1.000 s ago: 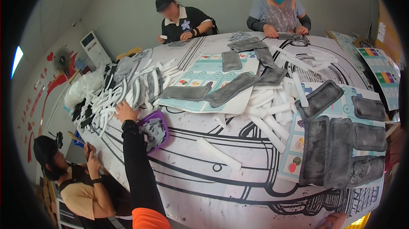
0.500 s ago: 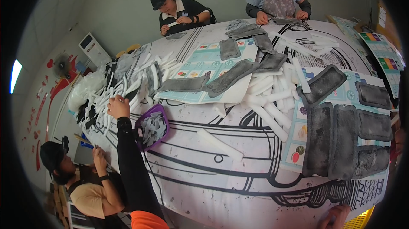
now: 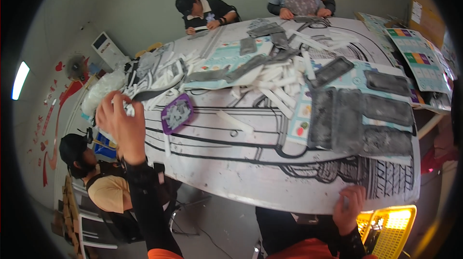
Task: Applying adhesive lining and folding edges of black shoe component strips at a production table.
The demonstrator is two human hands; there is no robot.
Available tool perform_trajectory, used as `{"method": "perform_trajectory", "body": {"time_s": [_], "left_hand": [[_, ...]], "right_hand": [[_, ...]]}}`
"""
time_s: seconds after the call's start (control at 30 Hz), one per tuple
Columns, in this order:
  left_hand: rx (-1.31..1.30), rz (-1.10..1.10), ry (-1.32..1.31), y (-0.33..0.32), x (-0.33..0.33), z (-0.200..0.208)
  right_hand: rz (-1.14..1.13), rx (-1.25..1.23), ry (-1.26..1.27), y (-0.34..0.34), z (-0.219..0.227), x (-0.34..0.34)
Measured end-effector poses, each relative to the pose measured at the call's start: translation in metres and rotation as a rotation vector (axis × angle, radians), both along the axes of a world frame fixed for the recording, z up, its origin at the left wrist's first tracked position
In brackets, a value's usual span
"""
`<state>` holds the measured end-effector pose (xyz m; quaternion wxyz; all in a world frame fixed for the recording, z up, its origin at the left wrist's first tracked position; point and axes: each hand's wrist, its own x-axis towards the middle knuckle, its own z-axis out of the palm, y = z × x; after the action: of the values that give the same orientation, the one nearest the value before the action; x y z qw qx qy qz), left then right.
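Note:
My left hand (image 3: 120, 126) is raised at the left, in front of the heap of white strips (image 3: 159, 80). Its fingers are bent toward the thumb, and a small whitish bit (image 3: 129, 110) shows between them; I cannot make out what it is. Just right of this hand, a dark grey strip (image 3: 156, 93) lies by the heap. A purple basket (image 3: 192, 111) holds grey pieces (image 3: 176, 113). At the table's near right edge is my right hand (image 3: 349, 207), its fingers loosely bent and apart from the thumb, with nothing seen in it.
Dark grey padded pieces (image 3: 347, 120) lie on printed sheets (image 3: 296, 131) at the right of the table (image 3: 212, 162). A lone white strip (image 3: 235, 122) rests mid-table. A yellow crate (image 3: 407, 225) stands below the near right edge. Co-workers sit at the far side and left.
My view has shifted, showing more floor and the yellow crate. My left hand has lifted from the heap and come closer. My right hand shows more fully at the table edge.

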<state>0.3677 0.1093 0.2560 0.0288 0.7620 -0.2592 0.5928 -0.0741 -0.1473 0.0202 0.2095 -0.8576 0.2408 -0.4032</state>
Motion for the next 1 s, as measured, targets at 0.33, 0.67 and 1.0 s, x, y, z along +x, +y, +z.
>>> {"method": "perform_trajectory", "body": {"time_s": [0.33,0.67,1.0], "left_hand": [[-0.213,-0.645,0.516,-0.017,-0.282,-0.209],[-0.207,-0.781,0.701,-0.049,-0.327,-0.242],[-0.353,-0.937,0.599,-0.115,-0.351,-0.125]], "right_hand": [[0.229,-0.114,-0.074,0.019,0.039,-0.052],[0.358,-0.089,0.331,0.032,0.054,-0.098],[0.21,0.049,0.125,0.048,0.103,-0.103]]}}
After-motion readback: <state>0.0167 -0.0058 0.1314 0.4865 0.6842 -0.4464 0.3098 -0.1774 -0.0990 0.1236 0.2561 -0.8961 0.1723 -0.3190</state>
